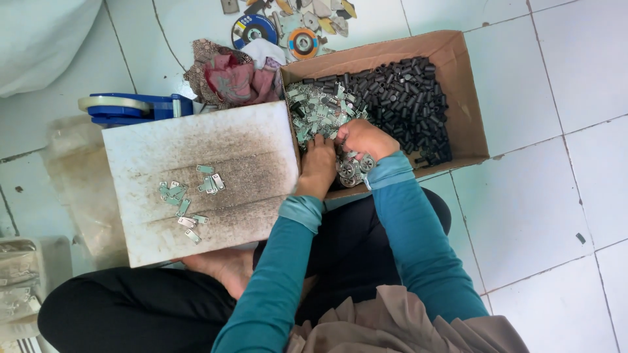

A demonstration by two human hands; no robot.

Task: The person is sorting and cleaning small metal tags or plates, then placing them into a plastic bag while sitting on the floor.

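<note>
Both hands reach into the cardboard box [468,98]. The left hand [318,163] and right hand [364,137] are curled, touching the small metal plates [314,111]; whether either pinches one is unclear. Black tubes [409,91] lie just beyond the right hand.

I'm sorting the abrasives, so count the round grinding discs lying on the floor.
2. A blue grinding disc lies on the tiled floor above the crumpled cloth; an orange-centred grinding disc lies right of it, by the cardboard box rim. Others may be hidden beyond the frame's top.

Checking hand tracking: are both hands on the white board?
No: both hands, left and right, are inside the cardboard box, beside the white board.
</note>
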